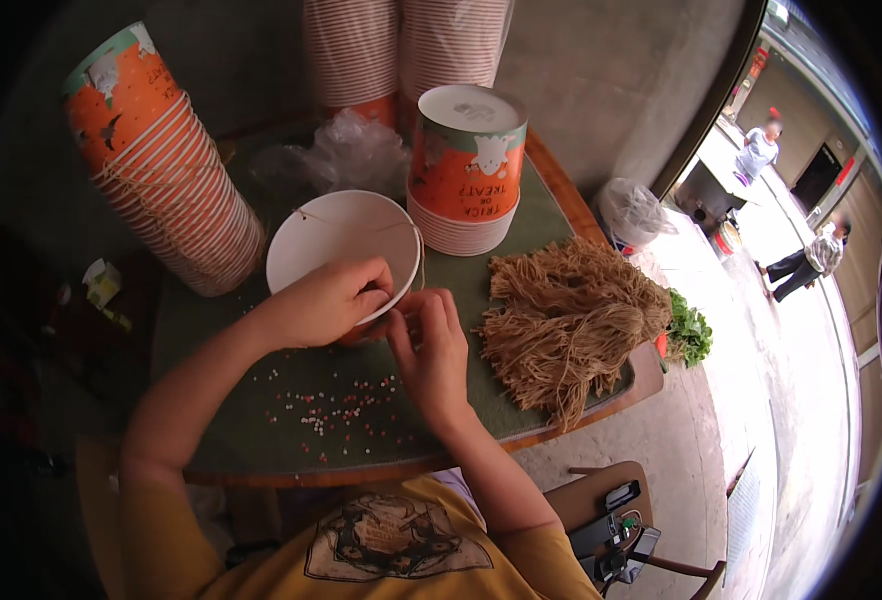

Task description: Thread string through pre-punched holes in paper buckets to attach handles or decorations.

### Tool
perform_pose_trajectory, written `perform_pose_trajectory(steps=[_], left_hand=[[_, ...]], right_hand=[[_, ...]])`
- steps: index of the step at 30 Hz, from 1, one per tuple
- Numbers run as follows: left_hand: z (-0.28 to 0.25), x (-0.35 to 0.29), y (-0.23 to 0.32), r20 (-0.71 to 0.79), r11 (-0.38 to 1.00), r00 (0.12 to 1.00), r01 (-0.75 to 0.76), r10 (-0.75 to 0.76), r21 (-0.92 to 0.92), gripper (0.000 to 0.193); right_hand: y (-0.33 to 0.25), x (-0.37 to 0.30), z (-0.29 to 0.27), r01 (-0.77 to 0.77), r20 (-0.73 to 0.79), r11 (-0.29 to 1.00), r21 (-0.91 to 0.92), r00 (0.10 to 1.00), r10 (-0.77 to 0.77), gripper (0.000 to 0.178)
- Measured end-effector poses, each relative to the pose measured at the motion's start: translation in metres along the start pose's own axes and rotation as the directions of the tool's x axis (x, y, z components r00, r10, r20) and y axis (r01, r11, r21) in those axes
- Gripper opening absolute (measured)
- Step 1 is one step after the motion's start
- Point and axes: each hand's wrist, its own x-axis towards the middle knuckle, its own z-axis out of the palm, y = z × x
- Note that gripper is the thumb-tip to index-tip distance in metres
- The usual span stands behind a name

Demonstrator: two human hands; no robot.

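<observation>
The person wears a mustard-yellow shirt at six o'clock, its left sleeve near eight, right sleeve near five, and a dark-bordered brown-and-cream print on the front.

One open bucket — four bucket stacks — one twine heap.
</observation>
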Motion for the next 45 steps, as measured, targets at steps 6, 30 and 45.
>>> perform_pose_trajectory(steps=[6,30,45], left_hand=[[0.007,-0.003,-0.002,-0.284,0.975,0.933,-0.222,0.221,0.027,0.008],[-0.001,0.011,-0.003,0.1,0.764,0.974,0.221,-0.202,-0.607,0.016],[0.0,0.017,-0.002,0.143,0.771,0.985,0.167,-0.099,-0.615,0.014]], right_hand=[[0.011,0.004,-0.033,-0.292,0.236,0.912,0.288,0.945,0.228,0.011],[-0.013,0.059,-0.055,-0.113,0.317,0.981,0.157,0.947,0.058,0.009],[-0.009,0.09,-0.057,0.283,0.39,0.954,-0.098,0.893,-0.224,0.01]])
